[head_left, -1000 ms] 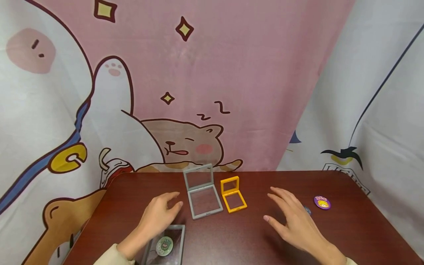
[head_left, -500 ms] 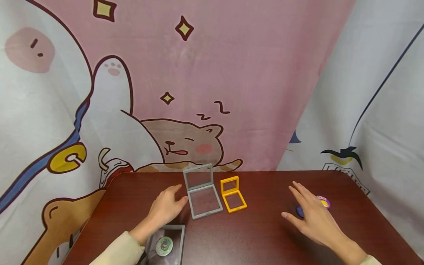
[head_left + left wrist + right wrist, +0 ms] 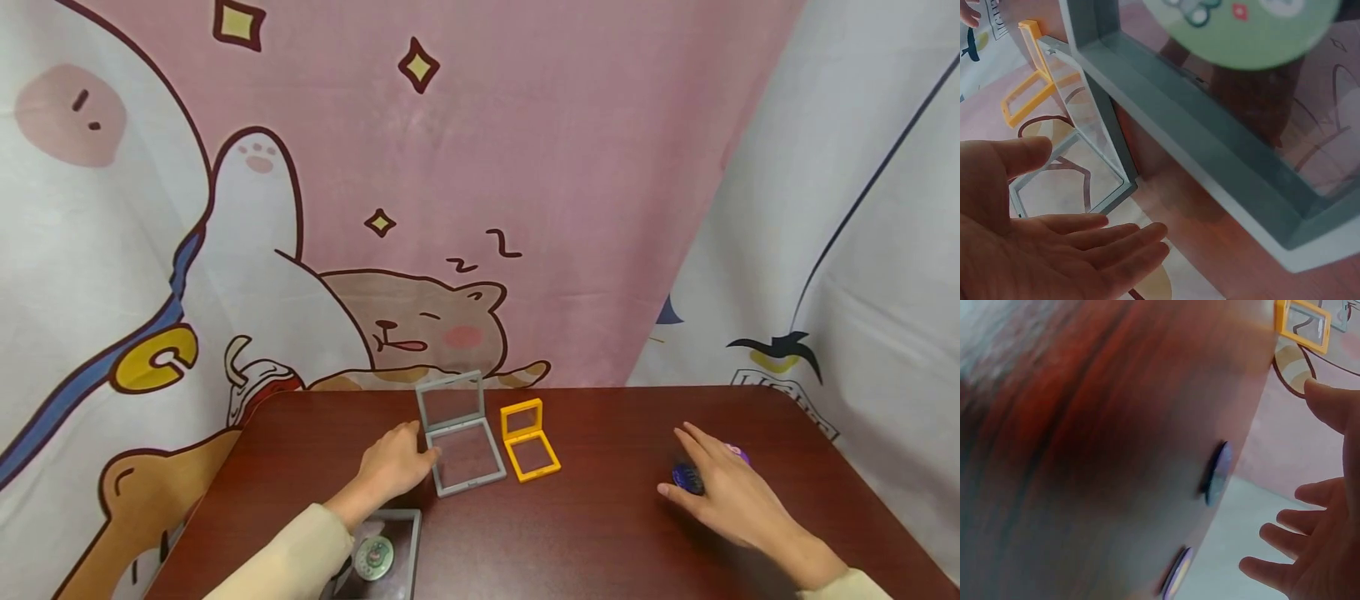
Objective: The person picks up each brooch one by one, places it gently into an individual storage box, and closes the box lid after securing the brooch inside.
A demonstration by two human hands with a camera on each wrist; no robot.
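Note:
My left hand is at the left side of a grey hinged display frame, which stands unfolded with clear film in both halves. In the left wrist view its fingers are extended and hold nothing; whether they touch the frame I cannot tell. My right hand hovers over two round badges with fingers spread. The blue badge lies left of it by the thumb, and the purple badge is mostly hidden behind it. In the right wrist view both badges lie apart from the fingers.
A smaller yellow hinged frame stands unfolded right of the grey one. At the front left, partly under my left sleeve, lies another grey frame with a green badge on it. A printed curtain hangs behind the table.
My left hand has moved right and slightly forward to the grey hinged frame. The right hand has moved right, over the badges, covering most of the purple one and uncovering the blue one.

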